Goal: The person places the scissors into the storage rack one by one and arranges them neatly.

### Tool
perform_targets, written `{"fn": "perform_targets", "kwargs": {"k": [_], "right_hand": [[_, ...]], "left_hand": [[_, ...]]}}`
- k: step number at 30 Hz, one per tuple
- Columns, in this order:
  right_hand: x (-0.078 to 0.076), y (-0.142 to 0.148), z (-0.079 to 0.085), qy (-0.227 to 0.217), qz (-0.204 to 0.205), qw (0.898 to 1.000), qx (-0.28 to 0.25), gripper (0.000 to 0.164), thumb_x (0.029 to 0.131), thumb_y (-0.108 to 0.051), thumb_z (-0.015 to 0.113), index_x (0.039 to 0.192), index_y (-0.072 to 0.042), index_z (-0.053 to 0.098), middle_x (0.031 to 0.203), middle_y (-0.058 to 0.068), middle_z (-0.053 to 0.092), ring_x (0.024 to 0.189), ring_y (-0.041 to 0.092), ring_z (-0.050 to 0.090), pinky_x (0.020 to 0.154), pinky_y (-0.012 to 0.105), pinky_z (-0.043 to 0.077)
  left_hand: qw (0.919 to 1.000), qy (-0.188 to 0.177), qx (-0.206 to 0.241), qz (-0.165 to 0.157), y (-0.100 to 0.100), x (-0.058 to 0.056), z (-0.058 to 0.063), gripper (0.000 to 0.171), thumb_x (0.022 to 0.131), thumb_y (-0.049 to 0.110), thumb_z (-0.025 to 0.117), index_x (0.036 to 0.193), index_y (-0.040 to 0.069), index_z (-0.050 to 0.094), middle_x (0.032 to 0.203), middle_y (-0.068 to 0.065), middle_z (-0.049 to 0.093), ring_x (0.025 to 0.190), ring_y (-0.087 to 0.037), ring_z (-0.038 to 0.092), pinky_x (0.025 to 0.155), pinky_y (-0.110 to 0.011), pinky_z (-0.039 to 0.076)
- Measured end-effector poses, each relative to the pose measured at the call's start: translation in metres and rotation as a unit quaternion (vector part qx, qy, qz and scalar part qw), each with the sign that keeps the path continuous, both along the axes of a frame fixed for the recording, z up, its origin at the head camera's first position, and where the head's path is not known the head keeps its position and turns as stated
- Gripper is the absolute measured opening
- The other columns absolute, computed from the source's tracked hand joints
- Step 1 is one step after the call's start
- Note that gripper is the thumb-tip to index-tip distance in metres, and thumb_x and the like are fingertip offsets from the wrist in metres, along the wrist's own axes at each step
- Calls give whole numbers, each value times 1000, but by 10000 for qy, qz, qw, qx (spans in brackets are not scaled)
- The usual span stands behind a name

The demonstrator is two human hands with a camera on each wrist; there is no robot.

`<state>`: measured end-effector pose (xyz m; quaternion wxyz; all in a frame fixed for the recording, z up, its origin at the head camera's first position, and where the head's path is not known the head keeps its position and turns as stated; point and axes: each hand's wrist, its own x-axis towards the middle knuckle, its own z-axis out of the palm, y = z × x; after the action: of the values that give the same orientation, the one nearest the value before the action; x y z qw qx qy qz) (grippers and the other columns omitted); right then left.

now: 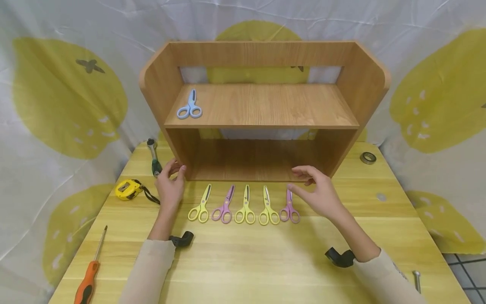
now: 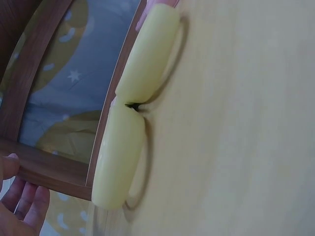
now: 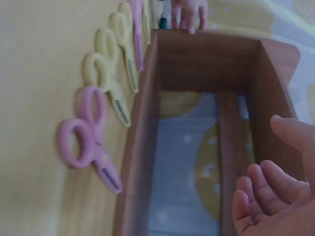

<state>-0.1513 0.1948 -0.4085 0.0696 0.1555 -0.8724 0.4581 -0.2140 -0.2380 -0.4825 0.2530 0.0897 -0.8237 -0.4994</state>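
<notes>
A two-tier wooden shelf (image 1: 265,105) stands at the back of the table. My left hand (image 1: 171,183) is at its lower left front corner, fingers loosely bent beside the side panel. Over the right end of a row of scissors hovers my right hand (image 1: 319,192), its thumb and fingers spread with nothing between them. The row lies just before the shelf: three yellow scissors (image 1: 247,207) and two pink-purple scissors (image 1: 225,207), tips toward the shelf. The rightmost pink scissors (image 3: 86,137) are partly covered by my right hand in the head view. Light blue scissors (image 1: 191,105) lie on the upper tier at left.
Left of the shelf are a ratchet wrench (image 1: 153,156) and a yellow tape measure (image 1: 129,189). An orange-handled screwdriver (image 1: 89,274) lies at the front left. At right are a black ring (image 1: 368,158), a grey disc (image 1: 381,197) and a bolt (image 1: 417,278). A lemon-print curtain (image 1: 68,97) surrounds the table.
</notes>
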Motion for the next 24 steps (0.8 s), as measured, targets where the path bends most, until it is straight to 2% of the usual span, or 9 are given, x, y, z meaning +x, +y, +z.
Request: {"fn": "perform_targets", "kwargs": {"k": [9,14,20,24], "right_hand": [[10,16,-42,-379,-101,9989,257,53,89,-22,84,134,-5,62,125,14,68,111,32,60,87,44,53],[17,22,-56,-568,-209,9976,334,62,86,-20,86,138,-3,59,132,19,64,111,35,61,88,50,53],[24,28,-71,-1020,-200,9942,277,70,85,-21,87,143,0,53,136,21,59,114,35,58,95,51,51],[26,26,-79,-1250,-99,9918,250,71,83,-18,88,142,2,53,131,21,60,113,34,58,96,49,51]], "left_hand": [[9999,-96,16,36,-3,1,4,44,102,29,66,143,14,61,126,-9,72,115,-21,68,95,-38,60],[10000,-91,27,-15,-2,0,4,44,102,28,66,143,13,61,127,-9,72,114,-21,69,95,-37,60],[10000,-17,18,-52,0,-1,4,42,101,26,67,142,13,63,124,-9,73,112,-20,70,93,-35,60],[10000,-15,-23,-41,0,0,3,43,101,26,68,142,12,63,123,-10,74,111,-19,70,92,-36,61]]}}
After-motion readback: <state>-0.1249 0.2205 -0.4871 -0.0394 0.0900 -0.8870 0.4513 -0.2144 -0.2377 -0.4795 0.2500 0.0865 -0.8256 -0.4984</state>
